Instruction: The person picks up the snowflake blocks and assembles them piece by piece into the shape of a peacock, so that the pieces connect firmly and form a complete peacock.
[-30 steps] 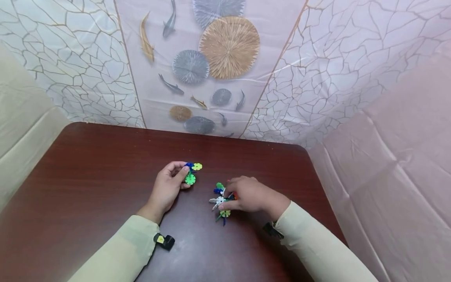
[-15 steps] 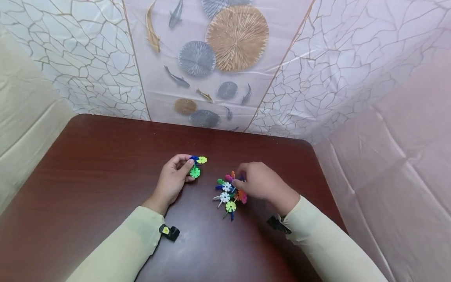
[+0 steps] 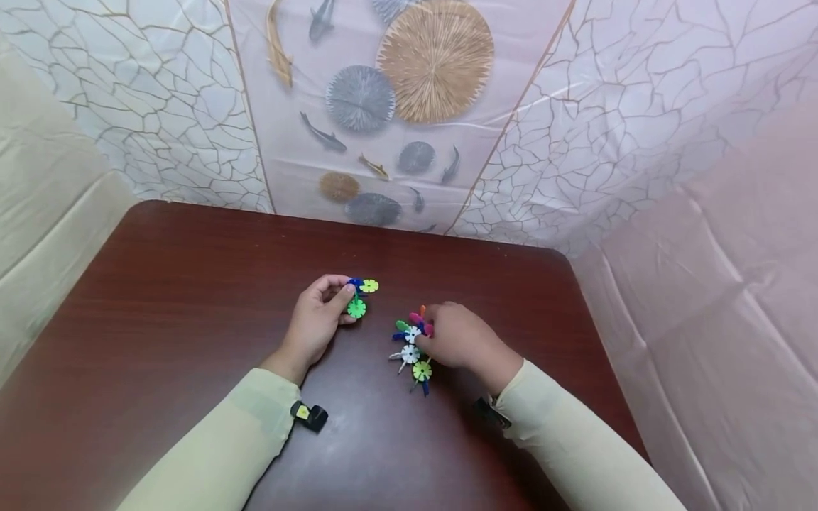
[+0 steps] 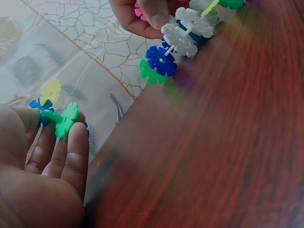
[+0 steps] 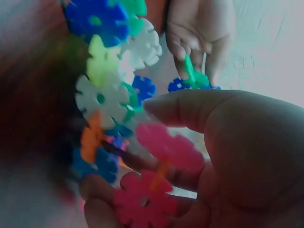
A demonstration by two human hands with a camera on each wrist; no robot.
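Note:
My left hand (image 3: 313, 319) pinches a small cluster of joined snowflake discs (image 3: 356, 309) between thumb and fingers. Green, blue and yellow notched discs make it up, and in the left wrist view the green disc (image 4: 69, 118) faces the fingertips. To its right, a larger assembly of snowflake discs (image 3: 410, 353) is gripped by my right hand (image 3: 463, 341). White, yellow, green, blue, pink and orange discs show on it. In the right wrist view my thumb and curled fingers go round its pink discs (image 5: 137, 209). Part of the assembly is hidden behind the hand.
Both hands are over a dark reddish-brown table (image 3: 192, 298). A patterned cloth (image 3: 434, 177) with fish and round shapes hangs along its back edge. Pale padded panels (image 3: 716, 319) stand at the sides. Each sleeve cuff has a black strap (image 3: 309, 415).
My right hand has shifted over the larger assembly, first lifting off towards its right side, then closing back round it. The left hand keeps its hold on the small cluster. The head view has tilted slightly.

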